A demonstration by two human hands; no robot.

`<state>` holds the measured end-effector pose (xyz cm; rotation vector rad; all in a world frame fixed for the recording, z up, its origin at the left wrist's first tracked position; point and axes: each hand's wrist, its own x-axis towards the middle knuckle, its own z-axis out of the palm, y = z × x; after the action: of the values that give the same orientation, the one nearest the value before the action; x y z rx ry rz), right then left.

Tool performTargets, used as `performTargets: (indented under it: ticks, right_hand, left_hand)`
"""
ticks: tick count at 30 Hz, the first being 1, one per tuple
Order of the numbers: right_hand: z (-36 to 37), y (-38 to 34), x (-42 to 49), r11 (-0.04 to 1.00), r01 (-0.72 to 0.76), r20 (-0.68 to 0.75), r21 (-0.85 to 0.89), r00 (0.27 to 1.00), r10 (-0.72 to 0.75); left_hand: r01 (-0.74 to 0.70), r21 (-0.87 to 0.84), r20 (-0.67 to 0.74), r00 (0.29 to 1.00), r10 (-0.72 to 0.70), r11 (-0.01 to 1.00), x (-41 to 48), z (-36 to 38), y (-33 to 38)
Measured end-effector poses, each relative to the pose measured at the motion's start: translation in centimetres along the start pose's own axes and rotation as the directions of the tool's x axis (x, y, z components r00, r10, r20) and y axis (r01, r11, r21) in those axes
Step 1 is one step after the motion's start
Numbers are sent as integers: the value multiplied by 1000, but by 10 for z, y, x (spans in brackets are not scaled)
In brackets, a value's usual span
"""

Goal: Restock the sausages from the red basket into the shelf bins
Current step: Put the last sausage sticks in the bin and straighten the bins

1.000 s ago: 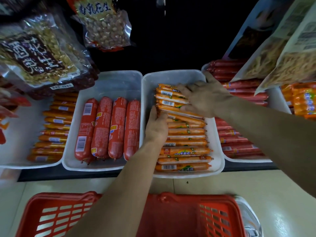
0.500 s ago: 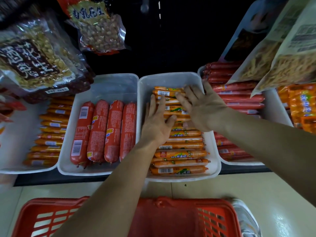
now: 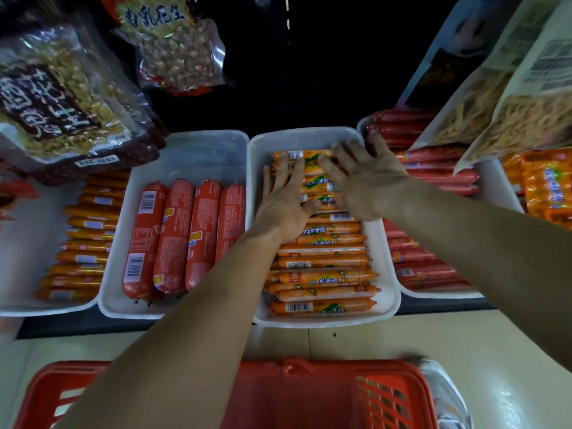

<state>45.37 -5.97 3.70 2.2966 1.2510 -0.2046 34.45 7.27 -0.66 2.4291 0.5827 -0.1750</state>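
Both hands flat on orange sausages in the middle bin.

Left hand [image 3: 286, 199] and right hand [image 3: 368, 181]: fingers straight and spread, palms down, gripping nothing, pressing the far rows of orange sausages [image 3: 322, 261]. These lie crosswise, filling the white bin [image 3: 385, 292]; white barcode patches and green-yellow Chinese print on the wrappers, too small to read surely. Next bin left: four fat red sausages [image 3: 173, 236] lengthwise, barcodes on two. Right bin: thin red sausages [image 3: 433, 274]. Above left hang peanut bags [image 3: 173, 44], print ending 花生. Red basket [image 3: 309, 394] at the near edge, arms across it.
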Motion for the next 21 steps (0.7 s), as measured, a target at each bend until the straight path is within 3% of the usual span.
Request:
performTargets:
  ticks: [5,8,13,16,18,21]
  right_hand:
    - [6,4,-9,997,63,-29,49,998,-62]
    - [13,0,-15,998,45,-56,36,997,-43]
    - [11,-5,-9,999,-20,-25,30,999,21]
    - [6,-10,-27,990,10,-182,142,983,16]
    - [5,-18,-55,946,90,-343,312,939,24]
    - [13,-41,-98,880,292,-355,375,922,-155]
  left_hand:
    - [72,-249,-86,992,-96,966,5,7,-4]
    - [77,-273,-131,985,-116,959,8,11,-4]
    - [101,-257,-82,989,-126,961,4,0,2]
    - [107,-298,-88,986,-139,948,-17,-12,16]
    - [57,-309,-86,992,-87,949,-45,-16,18]
    - [67,-378,-54,994,-95,923,-87,-17,9]
